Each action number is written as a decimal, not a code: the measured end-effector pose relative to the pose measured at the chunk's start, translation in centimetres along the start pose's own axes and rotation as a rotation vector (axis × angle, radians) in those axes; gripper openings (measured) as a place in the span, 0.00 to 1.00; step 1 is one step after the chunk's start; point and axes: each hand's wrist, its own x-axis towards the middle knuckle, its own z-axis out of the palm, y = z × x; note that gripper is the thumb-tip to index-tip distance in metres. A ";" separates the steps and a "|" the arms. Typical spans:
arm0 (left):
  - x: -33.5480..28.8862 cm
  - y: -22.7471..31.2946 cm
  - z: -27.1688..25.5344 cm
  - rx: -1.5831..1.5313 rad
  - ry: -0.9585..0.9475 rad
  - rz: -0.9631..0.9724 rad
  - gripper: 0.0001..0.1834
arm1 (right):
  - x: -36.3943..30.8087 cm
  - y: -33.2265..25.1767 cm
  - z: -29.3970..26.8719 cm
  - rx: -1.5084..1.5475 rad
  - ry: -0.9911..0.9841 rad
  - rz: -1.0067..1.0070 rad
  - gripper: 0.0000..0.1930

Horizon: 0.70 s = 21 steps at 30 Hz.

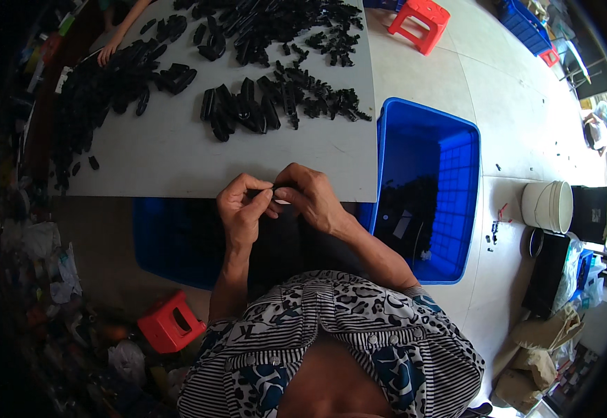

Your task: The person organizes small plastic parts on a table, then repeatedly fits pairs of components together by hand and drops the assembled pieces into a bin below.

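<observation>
Both my hands meet at the table's front edge, fingers pinched around a small black part [276, 188] that is mostly hidden by them. My left hand [243, 207] grips it between thumb and forefinger. From the other side, my right hand [310, 197] pinches it too, with a pale bit showing under the thumb. Beyond them on the grey table [178, 160] lie curved black plastic pieces [241, 111] in a cluster. Small jagged black pieces [324, 101] are spread to the right of these.
A blue crate [467, 209] with dark contents stands right of the table; another blue crate [171, 244] sits partly beneath it. More black parts [108, 83] heap at the left, where another person's hand [108, 52] reaches in. Red stools [171, 324] and a white bucket [547, 207] stand on the floor.
</observation>
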 end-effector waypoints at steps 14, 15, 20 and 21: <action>-1.5 1.7 -10.4 0.818 0.061 -0.111 0.09 | 5.9 0.8 -2.9 -1.108 0.249 -0.306 0.12; -0.6 2.0 -10.4 0.862 0.166 -0.071 0.09 | 6.0 0.9 -3.0 -1.109 0.250 -0.314 0.12; 8.4 2.3 -9.0 0.993 0.323 0.321 0.10 | 4.8 1.4 -2.5 -1.111 0.161 -0.394 0.10; 10.4 2.3 -8.7 1.051 0.344 0.286 0.12 | 4.1 1.2 -2.2 -1.113 0.162 -0.405 0.10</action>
